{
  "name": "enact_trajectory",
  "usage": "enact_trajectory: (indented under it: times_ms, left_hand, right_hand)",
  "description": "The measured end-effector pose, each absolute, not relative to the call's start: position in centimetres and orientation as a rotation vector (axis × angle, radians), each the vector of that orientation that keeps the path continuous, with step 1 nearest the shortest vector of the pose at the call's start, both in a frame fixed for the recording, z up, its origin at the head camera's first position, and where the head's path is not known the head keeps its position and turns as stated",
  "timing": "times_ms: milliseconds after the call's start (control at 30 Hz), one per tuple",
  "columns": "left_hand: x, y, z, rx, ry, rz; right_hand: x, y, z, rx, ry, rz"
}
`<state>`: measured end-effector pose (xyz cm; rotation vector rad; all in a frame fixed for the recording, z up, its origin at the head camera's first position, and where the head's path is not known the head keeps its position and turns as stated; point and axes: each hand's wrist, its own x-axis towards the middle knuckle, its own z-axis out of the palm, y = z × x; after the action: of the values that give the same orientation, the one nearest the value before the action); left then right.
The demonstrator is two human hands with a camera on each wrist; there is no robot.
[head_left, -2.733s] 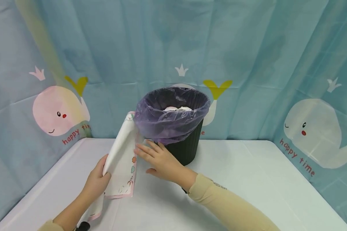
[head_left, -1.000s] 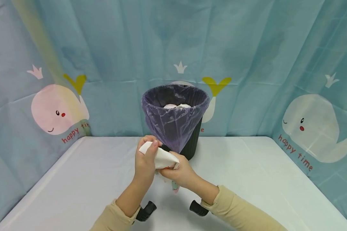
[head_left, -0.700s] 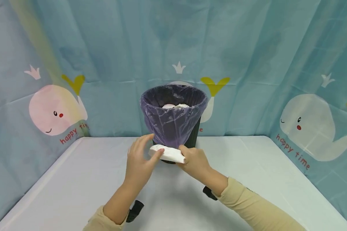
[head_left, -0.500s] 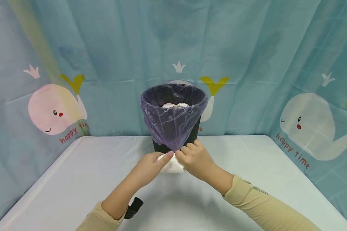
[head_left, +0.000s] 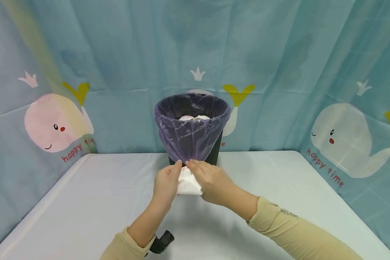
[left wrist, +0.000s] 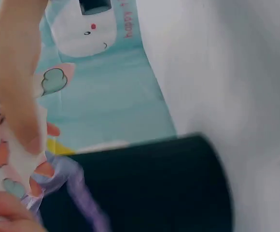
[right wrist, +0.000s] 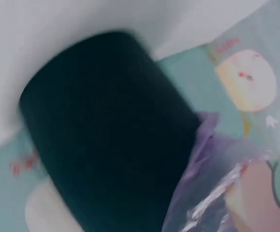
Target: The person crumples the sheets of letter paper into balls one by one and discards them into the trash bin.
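Note:
In the head view, a folded sheet of white paper [head_left: 189,184] is bunched between both hands, low in front of the bin. My left hand [head_left: 167,182] grips its left side, thumb up. On the other side my right hand [head_left: 216,183] holds the right edge, its fingers reaching over the top. Pink edging and printed pictures show on the paper [left wrist: 5,159] in the left wrist view. Just behind the fingers hangs the lower fold of a purple bin bag [head_left: 188,133]; whether the fingers also touch it I cannot tell.
The bag lines a black ribbed waste bin [head_left: 215,151] at the back of the white table [head_left: 100,202]. Some whitish crumpled pieces [head_left: 195,117] lie inside. A blue curtain [head_left: 126,72] with whales stands behind. A black device [head_left: 161,242] sits at the left wrist.
The paper hung long from the left hand while the right was spread beside the bag; now both hold it folded small. The bag's overhang, once bulging left, hangs down the front.

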<state>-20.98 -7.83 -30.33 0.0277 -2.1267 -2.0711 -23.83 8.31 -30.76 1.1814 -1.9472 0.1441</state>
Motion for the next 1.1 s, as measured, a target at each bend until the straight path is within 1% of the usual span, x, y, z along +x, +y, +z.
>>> enact_trajectory:
  times_ms: [133, 233, 400, 533, 600, 667, 733, 867, 933, 1033, 1100]
  left_hand:
    - [-21.2, -7.0, -31.1, -0.129, -1.826, -2.075]
    - [-21.6, -6.4, -31.8, -0.241, -1.678, -1.964]
    - [-22.3, -6.0, -32.6, -0.345, -1.571, -1.749]
    - [-22.7, -6.3, -32.8, -0.428, -1.552, -1.607]
    - [-22.8, -6.6, -32.8, -0.476, -1.567, -1.543]
    - [-23.0, -7.0, -32.7, -0.47, -1.608, -1.547]
    - [-23.0, -7.4, -32.4, -0.412, -1.679, -1.595]
    - [-22.7, -7.9, -31.6, -0.207, -1.794, -1.719]
    - [-22.4, -8.1, -31.4, -0.174, -1.813, -1.707]
    - [-21.8, -8.2, -31.3, -0.249, -1.792, -1.661]
    - [-21.5, -8.1, -31.3, -0.31, -1.78, -1.683]
  right_hand:
    - [-23.5, 7.3, -31.6, 1.106, -2.01, 0.452]
    - [-23.2, 6.4, -32.5, 1.032, -2.024, 0.773]
    - [-22.5, 5.0, -33.4, 0.945, -2.023, 1.373]
    - [-22.2, 4.4, -33.5, 0.931, -2.013, 1.609]
    - [-22.1, 4.4, -33.4, 0.937, -2.047, 1.625]
    - [-22.2, 4.7, -33.1, 0.935, -2.125, 1.542]
    - [-22.3, 5.2, -32.8, 0.922, -2.198, 1.351]
    - [-22.1, 6.3, -32.2, 0.844, -2.173, 0.932]
    - [-21.7, 6.7, -32.1, 0.79, -2.145, 0.821]
    - [-20.9, 7.0, -32.3, 0.75, -2.204, 0.817]
    - [-20.4, 7.2, -32.1, 0.769, -2.315, 0.978]
